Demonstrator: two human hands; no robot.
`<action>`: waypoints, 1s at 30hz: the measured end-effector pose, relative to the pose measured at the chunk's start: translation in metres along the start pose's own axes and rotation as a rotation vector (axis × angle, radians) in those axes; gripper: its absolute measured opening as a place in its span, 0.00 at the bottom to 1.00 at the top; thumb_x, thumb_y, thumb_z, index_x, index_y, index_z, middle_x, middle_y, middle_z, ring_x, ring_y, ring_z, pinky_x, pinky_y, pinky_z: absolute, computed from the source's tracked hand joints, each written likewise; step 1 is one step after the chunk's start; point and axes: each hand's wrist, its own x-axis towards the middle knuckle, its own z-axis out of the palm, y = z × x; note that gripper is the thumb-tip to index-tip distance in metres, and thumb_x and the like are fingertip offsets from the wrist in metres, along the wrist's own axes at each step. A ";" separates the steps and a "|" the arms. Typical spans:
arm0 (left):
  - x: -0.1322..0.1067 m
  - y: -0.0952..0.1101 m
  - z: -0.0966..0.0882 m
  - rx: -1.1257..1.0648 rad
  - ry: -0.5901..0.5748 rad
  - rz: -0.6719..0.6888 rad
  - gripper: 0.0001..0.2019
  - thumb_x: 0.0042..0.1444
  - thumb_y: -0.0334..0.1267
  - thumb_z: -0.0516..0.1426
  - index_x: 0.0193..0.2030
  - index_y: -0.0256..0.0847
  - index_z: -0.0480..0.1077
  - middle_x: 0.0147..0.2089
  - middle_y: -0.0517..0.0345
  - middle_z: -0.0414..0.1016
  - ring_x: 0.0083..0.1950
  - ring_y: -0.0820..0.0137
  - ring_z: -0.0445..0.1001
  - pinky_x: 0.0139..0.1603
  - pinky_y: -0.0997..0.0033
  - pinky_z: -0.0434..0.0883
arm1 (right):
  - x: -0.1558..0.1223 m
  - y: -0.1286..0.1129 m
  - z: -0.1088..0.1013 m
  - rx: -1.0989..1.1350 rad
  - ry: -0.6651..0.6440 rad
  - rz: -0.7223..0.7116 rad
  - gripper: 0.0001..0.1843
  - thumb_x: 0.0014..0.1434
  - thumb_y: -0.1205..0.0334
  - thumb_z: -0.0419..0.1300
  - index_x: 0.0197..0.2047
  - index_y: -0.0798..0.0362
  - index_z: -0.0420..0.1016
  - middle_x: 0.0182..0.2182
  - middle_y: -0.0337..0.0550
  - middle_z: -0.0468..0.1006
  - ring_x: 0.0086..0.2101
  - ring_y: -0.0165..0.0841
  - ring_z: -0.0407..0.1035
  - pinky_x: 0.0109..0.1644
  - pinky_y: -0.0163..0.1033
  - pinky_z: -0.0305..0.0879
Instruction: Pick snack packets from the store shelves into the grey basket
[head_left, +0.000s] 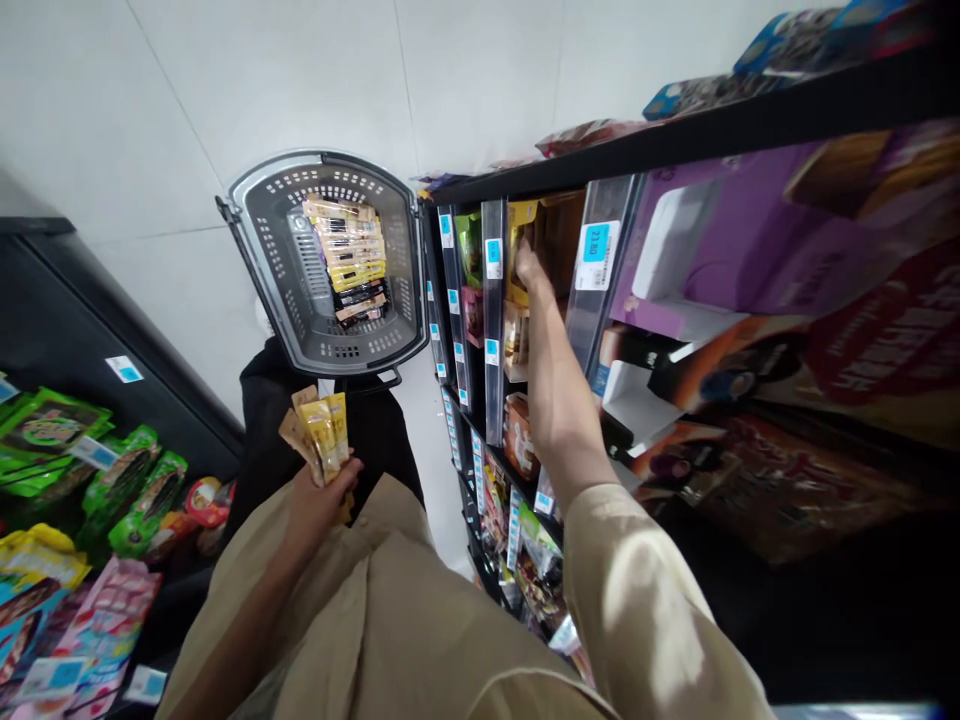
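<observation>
The left hand (330, 480) was closed around a fanned bunch of slim yellow and tan sachets (324, 425), just on the body side of the basket (300, 345). The right hand (529, 270) was at the mouth of a yellow box (519, 292), on the shelves right of the basket; its fingers were mostly hidden, so how far open they were, and whether they had hold of anything, could not be told. Reaching in well probably called for a narrow, straight hand and a fingertip pinch, with only light pressure in the left so the sachets would not crease. A clear label strip (493, 400) on the box's basket side and a price holder (598, 255) on its far side left a tight lane for the forearm, likely best kept off both. Inside the basket, similar packets (352, 250) lay in a row. Farther right of the basket stood a purple carton (750, 240); left of the basket, nearer the body, were green packets (150, 500).
</observation>
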 end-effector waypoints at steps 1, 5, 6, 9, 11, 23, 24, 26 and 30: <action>-0.001 -0.002 0.000 -0.021 -0.003 0.008 0.29 0.37 0.54 0.71 0.43 0.36 0.78 0.28 0.57 0.78 0.28 0.67 0.75 0.26 0.71 0.67 | -0.009 -0.003 -0.001 0.049 0.006 0.055 0.45 0.78 0.50 0.28 0.61 0.90 0.62 0.61 0.85 0.67 0.66 0.47 0.64 0.69 0.52 0.54; -0.014 0.000 -0.002 -0.097 -0.051 0.060 0.30 0.36 0.53 0.73 0.43 0.35 0.77 0.26 0.58 0.76 0.26 0.70 0.72 0.24 0.74 0.64 | -0.097 -0.020 0.000 0.236 0.287 -0.104 0.34 0.76 0.46 0.48 0.69 0.68 0.65 0.68 0.69 0.65 0.69 0.50 0.59 0.73 0.56 0.52; -0.020 0.004 -0.003 -0.113 -0.073 0.084 0.30 0.36 0.53 0.73 0.43 0.34 0.77 0.27 0.57 0.76 0.25 0.70 0.72 0.23 0.74 0.63 | -0.129 -0.025 0.003 0.335 0.327 -0.210 0.32 0.75 0.45 0.50 0.67 0.63 0.69 0.67 0.64 0.67 0.69 0.48 0.59 0.73 0.56 0.53; -0.050 0.024 -0.005 -0.221 -0.186 0.172 0.30 0.38 0.51 0.74 0.46 0.34 0.77 0.31 0.54 0.80 0.26 0.72 0.73 0.25 0.74 0.65 | -0.238 -0.042 0.013 0.716 0.134 -0.440 0.29 0.72 0.38 0.50 0.52 0.54 0.80 0.53 0.54 0.80 0.57 0.44 0.73 0.65 0.52 0.66; -0.075 0.038 -0.006 -0.332 -0.301 0.217 0.29 0.39 0.50 0.73 0.45 0.34 0.78 0.33 0.54 0.81 0.26 0.72 0.73 0.27 0.73 0.68 | -0.310 -0.052 0.017 0.964 -0.093 -0.418 0.29 0.70 0.36 0.52 0.49 0.52 0.81 0.46 0.50 0.83 0.46 0.41 0.78 0.54 0.48 0.74; -0.175 0.051 -0.001 -0.249 -0.714 0.436 0.27 0.43 0.39 0.73 0.49 0.31 0.76 0.37 0.46 0.83 0.29 0.66 0.80 0.32 0.68 0.76 | -0.443 -0.036 -0.050 1.381 -0.286 -0.499 0.26 0.46 0.53 0.78 0.46 0.49 0.79 0.33 0.38 0.80 0.31 0.30 0.73 0.37 0.36 0.72; -0.180 0.049 0.001 -0.229 -0.725 0.454 0.27 0.43 0.38 0.73 0.50 0.31 0.75 0.39 0.44 0.84 0.30 0.65 0.81 0.32 0.68 0.77 | -0.441 -0.031 -0.057 1.364 -0.313 -0.524 0.24 0.45 0.53 0.79 0.44 0.50 0.80 0.32 0.38 0.80 0.31 0.31 0.73 0.38 0.37 0.72; -0.189 0.046 0.005 -0.204 -0.736 0.485 0.28 0.45 0.38 0.73 0.53 0.32 0.75 0.44 0.42 0.84 0.33 0.64 0.83 0.35 0.67 0.79 | -0.442 -0.023 -0.066 1.351 -0.323 -0.547 0.21 0.44 0.53 0.79 0.39 0.51 0.81 0.33 0.40 0.81 0.32 0.32 0.73 0.39 0.38 0.72; -0.196 0.039 0.008 -0.235 -0.708 0.509 0.27 0.48 0.37 0.71 0.55 0.33 0.74 0.48 0.39 0.84 0.40 0.59 0.84 0.41 0.63 0.80 | -0.451 -0.016 -0.063 1.482 -0.218 -0.448 0.22 0.44 0.50 0.79 0.39 0.51 0.82 0.34 0.43 0.82 0.34 0.35 0.75 0.38 0.38 0.73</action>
